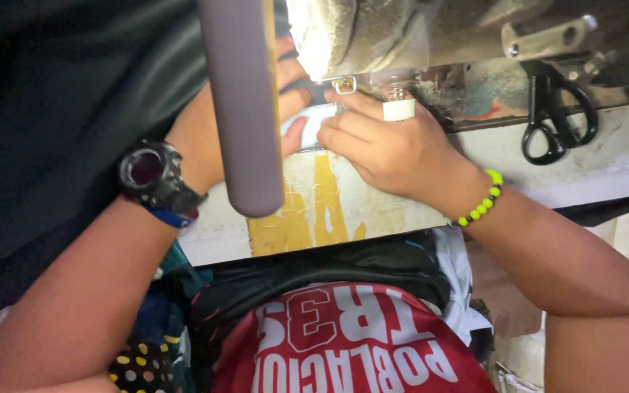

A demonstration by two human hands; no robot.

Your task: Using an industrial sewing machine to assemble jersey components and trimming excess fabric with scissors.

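Both my hands are at the needle area of a sewing machine [402, 29] at the top of the head view. My left hand [289, 98], partly hidden behind a grey tube [245, 109], rests on black fabric [60, 109] that covers the left side of the table. A black watch [153, 175] sits on that wrist. My right hand [387, 142] lies knuckles up, fingertips pressing a small pale piece [314, 120] under the presser foot [343, 85]. A green bead bracelet [480, 200] circles the right wrist.
Black-handled scissors [556, 116] lie on the machine bed at the upper right. The table top [329, 211] is white with worn yellow paint. A red garment with white lettering [343, 342] and patterned cloth [147, 356] lie below the table edge.
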